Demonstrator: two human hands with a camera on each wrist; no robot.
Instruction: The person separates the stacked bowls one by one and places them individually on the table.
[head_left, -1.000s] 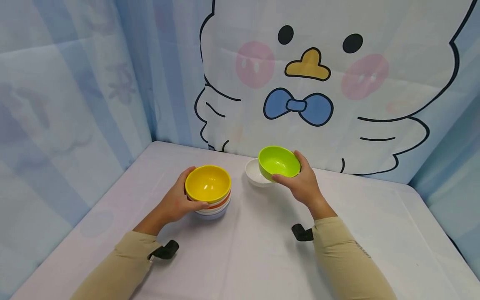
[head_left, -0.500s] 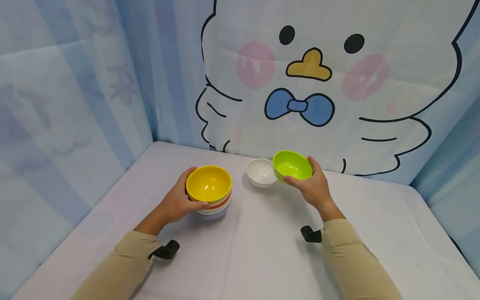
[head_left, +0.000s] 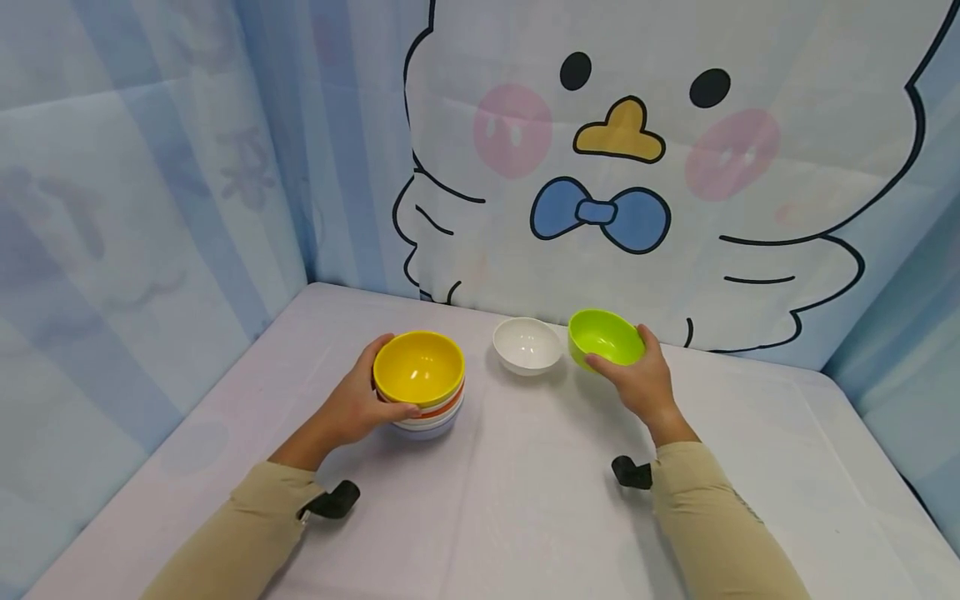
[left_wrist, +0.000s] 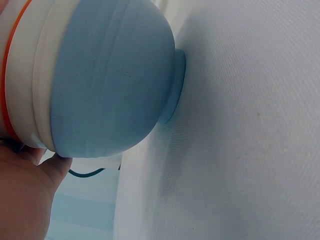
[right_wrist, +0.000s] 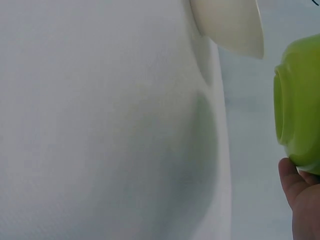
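On the left, a stack of bowls stands on the table, with a yellow bowl (head_left: 418, 371) on top, white and orange-rimmed ones between, and a light blue bowl (left_wrist: 112, 80) at the bottom. My left hand (head_left: 356, 404) grips the upper part of this stack, thumb at the front. My right hand (head_left: 641, 379) holds a lime green bowl (head_left: 603, 336) by its side, tilted slightly. In the right wrist view the green bowl's foot is apart from the table, above its shadow. Between the hands a white bowl (head_left: 527, 347) stands upright on the table.
The table (head_left: 495, 517) has a pale cloth over it. A curtain with a cartoon bird (head_left: 600, 150) hangs along the back edge, and a striped blue curtain (head_left: 142, 208) lines the left side.
My right hand has carried the green bowl to the right and a little nearer, from over the white bowl to beside it. The left hand has stayed on the stack.
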